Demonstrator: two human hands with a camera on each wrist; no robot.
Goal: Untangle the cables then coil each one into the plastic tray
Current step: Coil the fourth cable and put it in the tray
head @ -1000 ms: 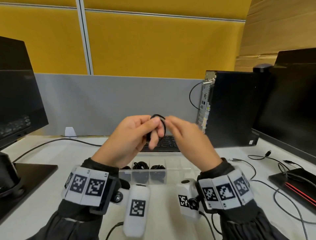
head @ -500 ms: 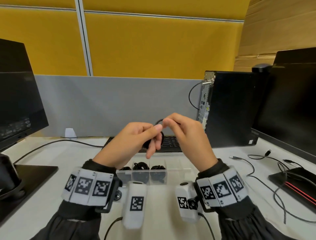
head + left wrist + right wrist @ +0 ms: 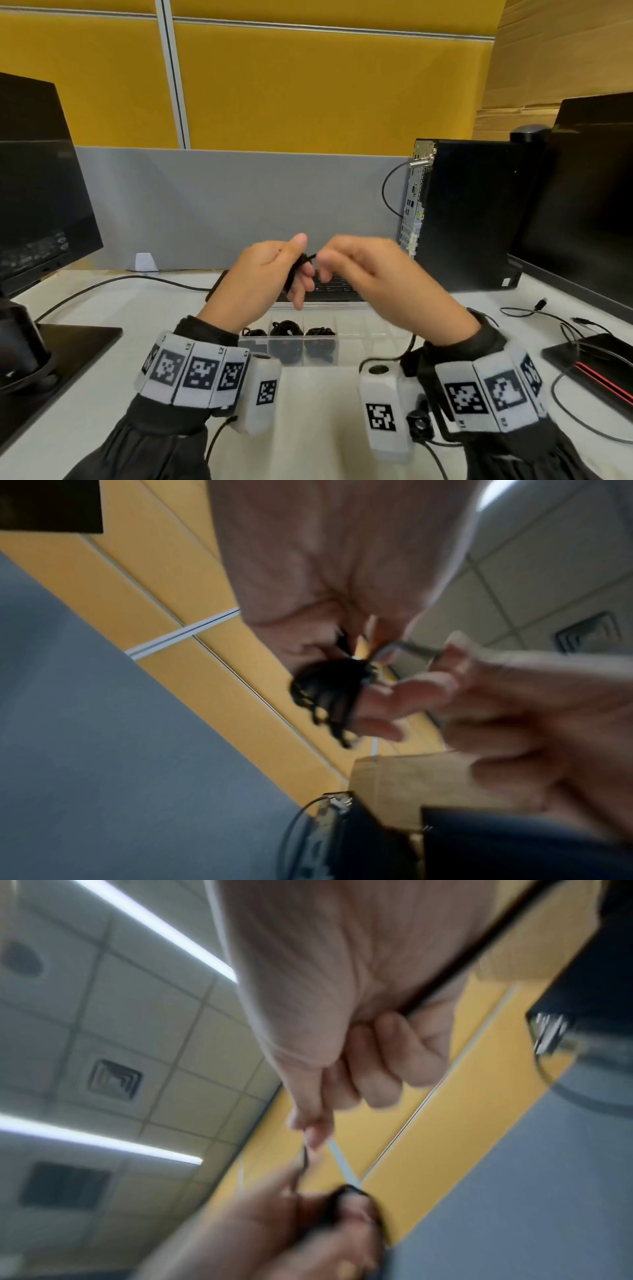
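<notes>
Below and just beyond both raised hands the clear plastic tray [image 3: 352, 346] is sitting on the desk, three coiled black cables [image 3: 287, 328] lying in its left compartments. Left hand [image 3: 260, 274] is gripping a small black cable coil [image 3: 325, 696] wound round its fingers, held up above the tray. Right hand [image 3: 373, 274], blurred, is pinching that cable's free end [image 3: 304, 1156] between thumb and forefinger, remaining fingers curling in.

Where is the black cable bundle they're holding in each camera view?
Head: the coiled black cable sits centre frame, held in the left hand.
Left wrist: centre, a dark bundle against the fingers.
Right wrist: bottom centre, a blurred dark loop.
Shared landmark: the yellow partition panel shows behind it in all three.
</notes>
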